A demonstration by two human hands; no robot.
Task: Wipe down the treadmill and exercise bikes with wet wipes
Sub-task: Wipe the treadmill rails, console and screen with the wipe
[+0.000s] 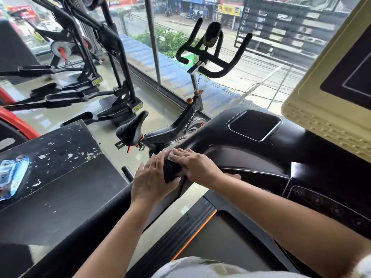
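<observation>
— Two-handed at present, wiping the glossy black left handrail of the treadmill (pixel 210 135) near its rounded end.
— Gripping it?
— Not gripping. Pressing the thin whitish wet wipe (pixel 171 156) flat with the right hand (pixel 197 167), fingers straight and together. Steadying with the left hand (pixel 153 180) at eight o'clock of the right, fingers extended over the rail end, holding nothing.
— Locating the wipe exactly?
— Lying under the right fingertips (pixel 181 151), peeking out toward ten o'clock, just beside the left fingers; not telling whether touching.
— Planning next?
— Probably sliding up the rail toward two o'clock with even pressure. Judging the black-framed spin bike (pixel 181 122) at twelve o'clock as yet to come. Maybe reaching to nine o'clock for the blue plastic wipe pack (pixel 12 175).
</observation>
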